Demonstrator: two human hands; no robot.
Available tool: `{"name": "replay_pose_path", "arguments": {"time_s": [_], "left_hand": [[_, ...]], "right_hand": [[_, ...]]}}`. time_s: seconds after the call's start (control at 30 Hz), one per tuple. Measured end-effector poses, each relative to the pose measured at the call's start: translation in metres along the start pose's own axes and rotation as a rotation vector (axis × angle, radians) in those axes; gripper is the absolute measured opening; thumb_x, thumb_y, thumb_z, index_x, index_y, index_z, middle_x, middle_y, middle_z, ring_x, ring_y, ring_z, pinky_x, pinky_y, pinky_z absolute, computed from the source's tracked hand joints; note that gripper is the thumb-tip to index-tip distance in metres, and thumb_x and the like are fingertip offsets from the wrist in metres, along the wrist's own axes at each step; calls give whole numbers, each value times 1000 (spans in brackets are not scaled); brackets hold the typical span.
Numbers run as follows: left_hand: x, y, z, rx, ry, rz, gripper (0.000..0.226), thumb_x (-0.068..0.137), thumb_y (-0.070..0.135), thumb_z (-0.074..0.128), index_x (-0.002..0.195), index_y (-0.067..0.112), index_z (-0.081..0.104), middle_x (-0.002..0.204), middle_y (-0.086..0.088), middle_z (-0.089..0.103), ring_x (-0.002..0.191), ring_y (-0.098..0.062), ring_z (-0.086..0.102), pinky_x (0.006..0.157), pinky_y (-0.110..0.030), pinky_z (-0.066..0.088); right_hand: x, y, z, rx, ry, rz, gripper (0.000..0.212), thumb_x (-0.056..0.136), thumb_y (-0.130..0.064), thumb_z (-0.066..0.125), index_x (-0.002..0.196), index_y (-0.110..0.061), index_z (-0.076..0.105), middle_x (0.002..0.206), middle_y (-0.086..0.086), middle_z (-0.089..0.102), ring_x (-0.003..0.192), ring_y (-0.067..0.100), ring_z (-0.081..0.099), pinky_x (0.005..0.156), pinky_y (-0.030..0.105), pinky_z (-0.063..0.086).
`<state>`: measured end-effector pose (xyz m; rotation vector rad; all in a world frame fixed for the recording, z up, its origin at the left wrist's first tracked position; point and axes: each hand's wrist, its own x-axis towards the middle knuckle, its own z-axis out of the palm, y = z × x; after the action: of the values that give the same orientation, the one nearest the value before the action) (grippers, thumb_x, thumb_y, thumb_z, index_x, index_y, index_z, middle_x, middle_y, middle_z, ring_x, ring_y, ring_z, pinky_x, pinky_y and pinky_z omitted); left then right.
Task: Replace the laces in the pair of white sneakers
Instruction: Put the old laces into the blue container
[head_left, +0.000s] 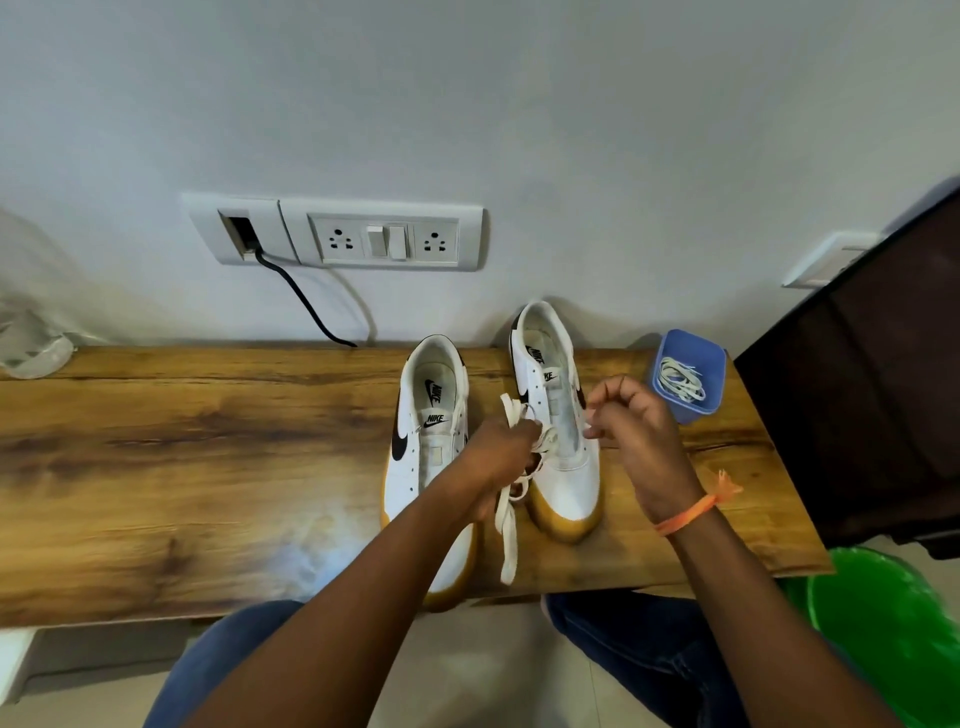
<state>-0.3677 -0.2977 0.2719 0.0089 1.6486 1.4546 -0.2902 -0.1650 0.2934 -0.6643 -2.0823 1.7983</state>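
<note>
Your two hands sit either side of the right-hand sneaker (558, 431), which lies on the wooden table (208, 467) with its long axis running from the gum-soled toe near you to the heel opening by the wall, tipped slightly leftward at the far end. Your left hand (501, 454) is clenched around a bunch of white lace (511, 499), part of it gathered at your fingers by the shoe's left eyelet row and a long tail hanging down past the toe toward the table edge. Your right hand (631, 423) is closed in a pinch at the right eyelet row; it seems to hold a lace end, though motion blur leaves that uncertain. Both hands are about equally close, so the coming pull, I judge, runs across the tongue between the rows, not along the shoe. The other sneaker (431, 457) stands just beside it on the left, parallel, under your left forearm, and could snag the dangling tail. The blue container (688, 376) holding more laces (680, 382) stands near the heel on the right, within easier reach of your right hand. A black cable (306, 306) drops from the wall socket panel (337, 234) well behind the shoes, clear of the work; the green bin (893, 623) sits below the table's right corner.
</note>
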Motion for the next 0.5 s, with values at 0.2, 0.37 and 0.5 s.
{"name": "replay_pose_path", "arguments": {"time_s": [0.2, 0.37, 0.5], "left_hand": [[0, 0, -6, -37, -284, -74, 23, 101, 21, 48, 115, 8, 60, 93, -10, 65, 70, -7, 63, 57, -19, 48], [-15, 1, -7, -231, -451, -314, 33, 96, 17, 45, 73, 4, 65, 64, -10, 58, 55, -17, 62, 49, -24, 51], [-33, 5, -13, -353, -567, -278, 15, 86, 5, 52, 90, -2, 64, 83, -14, 64, 76, -21, 65, 67, -27, 55]], "right_hand": [[-33, 3, 27, -231, -433, -102, 95, 68, -54, 78, 149, -40, 30, 148, -18, 36, 136, -3, 34, 103, 20, 43], [-53, 8, 36, -371, -276, -188, 108, 44, -46, 95, 137, -27, 44, 130, -15, 48, 123, -4, 45, 97, 13, 43], [-61, 14, 37, -457, -153, -332, 65, 62, -45, 84, 112, -15, 57, 105, -10, 55, 97, -2, 53, 78, 9, 43]]}}
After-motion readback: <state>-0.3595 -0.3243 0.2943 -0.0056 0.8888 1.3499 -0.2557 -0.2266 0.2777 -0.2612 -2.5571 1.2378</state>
